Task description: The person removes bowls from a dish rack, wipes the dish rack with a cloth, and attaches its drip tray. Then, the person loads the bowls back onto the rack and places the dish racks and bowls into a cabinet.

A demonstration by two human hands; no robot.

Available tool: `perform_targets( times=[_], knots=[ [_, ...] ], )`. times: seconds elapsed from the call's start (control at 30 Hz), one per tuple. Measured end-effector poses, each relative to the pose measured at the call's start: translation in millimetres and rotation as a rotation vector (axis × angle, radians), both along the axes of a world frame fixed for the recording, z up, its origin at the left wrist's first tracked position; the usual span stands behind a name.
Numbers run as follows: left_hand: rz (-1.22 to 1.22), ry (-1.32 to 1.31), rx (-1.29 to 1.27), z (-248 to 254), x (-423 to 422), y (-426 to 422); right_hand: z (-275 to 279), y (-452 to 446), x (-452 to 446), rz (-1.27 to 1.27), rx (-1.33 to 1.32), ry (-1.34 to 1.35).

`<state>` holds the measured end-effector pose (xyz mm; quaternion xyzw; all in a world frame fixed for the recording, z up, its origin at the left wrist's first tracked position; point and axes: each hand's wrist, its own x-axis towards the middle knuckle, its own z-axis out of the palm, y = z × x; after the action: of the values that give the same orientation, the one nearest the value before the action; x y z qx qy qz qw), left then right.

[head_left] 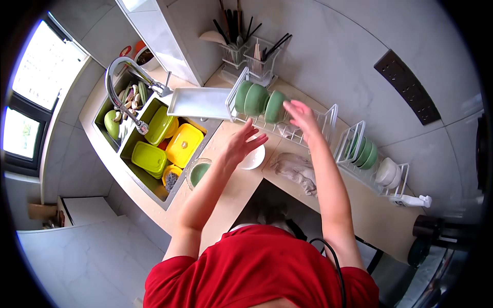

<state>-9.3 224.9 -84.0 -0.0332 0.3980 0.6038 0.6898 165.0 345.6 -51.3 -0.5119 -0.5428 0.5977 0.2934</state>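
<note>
Several green bowls (256, 99) stand on edge in a white wire dish rack (324, 122) against the wall. My right hand (302, 117) is at the right side of the nearest green bowl (276, 107), fingers stretched toward its rim; whether they touch it I cannot tell. Lower and to the left, my left hand (245, 141) is spread with nothing in it. Partly beneath its fingers, a white bowl (252, 158) rests on the counter. A clear glass bowl with green inside (199, 173) sits beside the sink edge. Right of the white bowl lies a crumpled grey cloth (296, 172).
The double sink (165, 203) holds yellow and lime containers (184, 145) and vegetables under a curved faucet (114, 77). A white drip tray (199, 102) adjoins the rack. Farther right stand a second rack (381, 189) with bowls and a white bottle (415, 200). Chopstick holders (259, 56) stand behind.
</note>
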Motion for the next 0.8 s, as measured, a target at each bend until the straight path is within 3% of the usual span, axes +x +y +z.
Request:
perform_targets(
  times=[0.1, 0.23, 0.3, 0.57, 0.8],
  knots=[
    [0.087, -0.155, -0.08, -25.3, 17.2, 38.1, -17.4, 48.1, -15.7, -0.063, -0.079, -0.111],
    [0.015, -0.157, 0.07, -31.9, 28.0, 58.9, -17.8, 67.8, -33.5, -0.018, -0.108, -0.184],
    [0.07, -0.162, 0.124, -34.6, 31.0, 65.7, -15.7, 74.0, -38.4, 0.193, -0.293, -0.176],
    [0.078, -0.231, 0.089, -47.6, 30.0, 78.0, -14.6, 80.1, -44.2, 0.269, -0.334, -0.275],
    [0.094, -0.318, 0.032, -25.1, 43.0, 75.3, 2.7, 70.2, -27.4, 0.226, -0.288, -0.249]
  ],
)
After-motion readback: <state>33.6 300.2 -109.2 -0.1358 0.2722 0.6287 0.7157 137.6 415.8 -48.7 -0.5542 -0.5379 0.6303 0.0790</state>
